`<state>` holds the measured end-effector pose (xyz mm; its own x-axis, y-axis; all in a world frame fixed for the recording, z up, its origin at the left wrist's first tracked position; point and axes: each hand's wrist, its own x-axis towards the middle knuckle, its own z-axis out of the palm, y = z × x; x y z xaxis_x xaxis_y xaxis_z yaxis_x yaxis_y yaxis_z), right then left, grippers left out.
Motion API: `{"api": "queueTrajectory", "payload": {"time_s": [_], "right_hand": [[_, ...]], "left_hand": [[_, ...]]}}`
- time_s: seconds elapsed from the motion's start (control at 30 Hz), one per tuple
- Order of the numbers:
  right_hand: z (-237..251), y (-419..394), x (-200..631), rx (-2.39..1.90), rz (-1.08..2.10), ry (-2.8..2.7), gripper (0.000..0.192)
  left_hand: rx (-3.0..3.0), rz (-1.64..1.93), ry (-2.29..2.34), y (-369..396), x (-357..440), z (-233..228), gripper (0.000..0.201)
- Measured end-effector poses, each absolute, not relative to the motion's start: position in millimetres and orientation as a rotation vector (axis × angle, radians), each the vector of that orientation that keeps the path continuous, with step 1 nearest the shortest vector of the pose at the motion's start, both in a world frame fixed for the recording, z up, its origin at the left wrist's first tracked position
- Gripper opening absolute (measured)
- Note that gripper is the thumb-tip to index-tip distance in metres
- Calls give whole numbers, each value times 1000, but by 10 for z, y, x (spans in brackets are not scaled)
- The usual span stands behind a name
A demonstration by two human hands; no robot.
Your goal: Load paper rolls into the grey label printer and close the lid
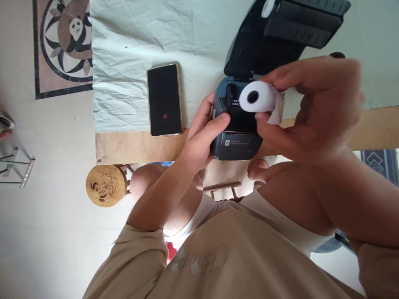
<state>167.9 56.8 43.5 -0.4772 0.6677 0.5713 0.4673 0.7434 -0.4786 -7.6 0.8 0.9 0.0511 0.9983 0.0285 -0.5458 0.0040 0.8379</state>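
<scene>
A white paper roll (258, 96) is held just above the open tray of a small dark printer (237, 124). The roll is pinched by the right hand (311, 108), with the thumb under it and the other fingers (299, 72) curled over the top. The printer's near side is gripped by the left hand (202, 137), its thumb pressed on the top edge and its fingers wrapped round the side. The printer's lid (274, 37) is swung open. A black phone (164, 99) is lying near the left hand on a pale cloth (131, 41).

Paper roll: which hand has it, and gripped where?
Right hand pinches the paper roll by its curved side; left hand grips the printer body's side.
</scene>
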Motion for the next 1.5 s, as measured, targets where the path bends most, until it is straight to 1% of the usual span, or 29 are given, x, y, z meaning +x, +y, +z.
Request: {"api": "queueTrajectory", "payload": {"time_s": [0.07,0.13,0.23,0.3,0.37,0.47,0.6,0.8,0.9,1.03,1.17,1.23,1.3,1.37,1.43,1.5], "right_hand": [[430,546,1656,-785,100,-2202,31],[439,518,1643,-815,-43,-2226,33],[449,501,1651,-842,-70,-2238,34],[437,523,1665,-805,-99,-2239,38],[411,563,1676,-740,-122,-2238,37],[368,614,1676,-654,-82,-2253,27],[358,623,1667,-646,34,-2252,17],[431,595,1693,-533,109,-2232,16],[462,563,1693,-412,162,-2283,17],[472,513,1682,-359,133,-2364,15],[481,506,1703,-338,155,-2449,13],[488,516,1722,-324,193,-2460,15],[488,527,1737,-367,199,-2415,15],[478,535,1742,-473,154,-2350,13],[460,539,1736,-592,91,-2308,17],[442,537,1725,-670,74,-2300,22]], "left_hand": [[830,1403,743,14,-68,-2,35],[846,1398,776,24,-62,-12,40],[852,1383,823,36,-58,-20,45],[852,1380,821,41,-59,-28,46],[865,1377,805,45,-62,-45,46],[880,1378,797,58,-70,-86,45],[880,1385,780,65,-72,-97,45],[871,1416,801,31,-48,-78,39],[947,1435,754,41,-64,-153,44],[1058,1459,736,99,-112,-267,49],[1144,1478,715,146,-127,-287,72],[1123,1473,717,139,-113,-261,71],[1100,1481,745,124,-94,-238,69],[1107,1498,773,116,-79,-235,74],[1132,1511,787,117,-75,-247,81],[1141,1506,816,120,-81,-254,81]]}}
